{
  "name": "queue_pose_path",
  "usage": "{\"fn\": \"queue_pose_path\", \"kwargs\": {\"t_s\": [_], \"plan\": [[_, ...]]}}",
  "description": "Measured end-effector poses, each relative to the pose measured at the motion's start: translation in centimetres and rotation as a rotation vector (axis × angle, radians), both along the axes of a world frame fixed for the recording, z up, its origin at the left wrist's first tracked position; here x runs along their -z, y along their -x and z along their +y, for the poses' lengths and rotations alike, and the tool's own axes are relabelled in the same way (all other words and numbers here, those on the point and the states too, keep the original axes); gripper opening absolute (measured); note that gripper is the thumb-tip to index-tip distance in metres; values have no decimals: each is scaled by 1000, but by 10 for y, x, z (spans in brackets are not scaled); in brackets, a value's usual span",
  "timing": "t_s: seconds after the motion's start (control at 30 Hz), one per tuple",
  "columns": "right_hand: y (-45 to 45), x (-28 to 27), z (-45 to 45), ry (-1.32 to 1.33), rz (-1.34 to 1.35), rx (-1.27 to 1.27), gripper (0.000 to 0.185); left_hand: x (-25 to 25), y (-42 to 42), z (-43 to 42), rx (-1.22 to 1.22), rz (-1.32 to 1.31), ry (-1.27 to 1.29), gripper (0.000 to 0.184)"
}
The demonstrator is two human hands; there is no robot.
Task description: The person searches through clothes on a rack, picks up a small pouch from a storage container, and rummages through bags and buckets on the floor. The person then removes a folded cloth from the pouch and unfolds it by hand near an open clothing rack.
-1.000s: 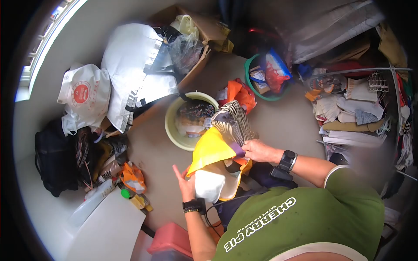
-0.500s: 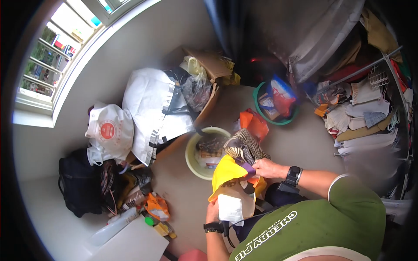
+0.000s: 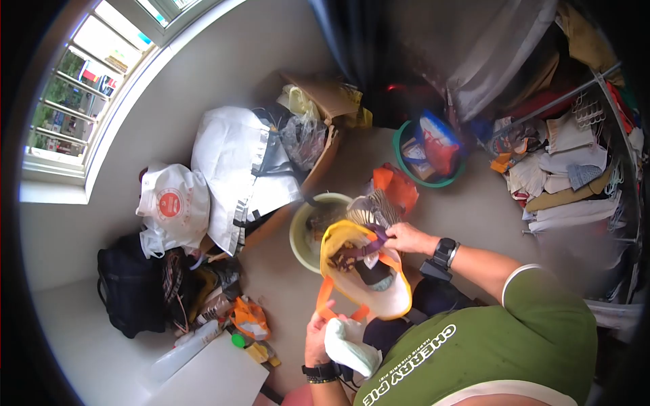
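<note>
A yellow-rimmed tote bag (image 3: 399, 301) with a pale lining hangs with its mouth turned up, showing dark and patterned items inside. My left hand (image 3: 316, 340) is closed round its orange handle (image 3: 326, 292). A pale, folded, soft item (image 3: 352, 346) is against that hand; I cannot tell what kind it is. My right hand (image 3: 410, 239) pinches the bag's far rim, with a purple strap (image 3: 369, 249) by its fingers. Just beyond is a zebra-striped cloth item (image 3: 374, 209), partly hidden by the bag.
A pale green tub (image 3: 298, 238) stands behind the bag. Farther off are an orange plastic bag (image 3: 395, 189) and a teal basin (image 3: 433, 183) with packets. Large white bags (image 3: 227, 155) and a black bag (image 3: 128, 287) line the left wall. A clothes rack (image 3: 569, 176) stands right.
The yellow bag has opened and tipped so its inside shows. My left hand has moved slightly down and left, stretching the orange handle. The zebra-striped item is now more covered.
</note>
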State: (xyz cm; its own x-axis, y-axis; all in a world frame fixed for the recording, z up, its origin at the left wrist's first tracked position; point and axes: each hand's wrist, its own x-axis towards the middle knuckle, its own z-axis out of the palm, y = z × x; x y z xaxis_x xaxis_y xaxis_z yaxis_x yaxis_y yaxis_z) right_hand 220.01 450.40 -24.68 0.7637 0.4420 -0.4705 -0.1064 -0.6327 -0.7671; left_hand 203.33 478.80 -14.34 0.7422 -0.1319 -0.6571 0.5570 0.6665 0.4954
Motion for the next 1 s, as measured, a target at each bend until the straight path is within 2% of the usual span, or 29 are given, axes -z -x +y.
{"fn": "queue_pose_path", "kwargs": {"t_s": [0.07, 0.13, 0.27, 0.3, 0.4, 0.5, 0.57, 0.6, 0.67, 0.83, 1.0], "plan": [[1, 4, 0, -147, -20, 103, 24, 3, -7, -5, -2, 85, -135, 50], [-11, 3, -9, -107, 10, 178, 22, 4, -16, -8, -53, 116, -112, 48], [-19, -47, -22, -148, -109, 324, 19, 7, -32, -9, -159, 132, -125, 50], [-18, -54, -25, -130, -67, 331, 17, 8, -36, -8, -186, 122, -111, 50], [-17, -123, -10, -206, 0, 334, 19, 14, -36, -1, -142, 0, 47, 59], [-19, -179, 5, -367, -12, 341, 16, 19, -38, -12, -112, 57, -89, 53], [-21, -211, 13, -440, -31, 299, 16, 21, -34, -15, -103, 35, -89, 55], [-22, -230, 19, -479, 76, 315, 17, 21, -33, -16, -101, 23, -89, 56], [-20, -247, 30, -545, 80, 265, 17, 20, -31, -17, -102, 7, -73, 56], [-9, -243, 53, -797, 151, 219, 17, 22, -28, -17, -151, 4, -87, 56], [-3, -204, 64, -894, 430, 138, 18, 21, -22, -11, -189, -37, 7, 60]]}}
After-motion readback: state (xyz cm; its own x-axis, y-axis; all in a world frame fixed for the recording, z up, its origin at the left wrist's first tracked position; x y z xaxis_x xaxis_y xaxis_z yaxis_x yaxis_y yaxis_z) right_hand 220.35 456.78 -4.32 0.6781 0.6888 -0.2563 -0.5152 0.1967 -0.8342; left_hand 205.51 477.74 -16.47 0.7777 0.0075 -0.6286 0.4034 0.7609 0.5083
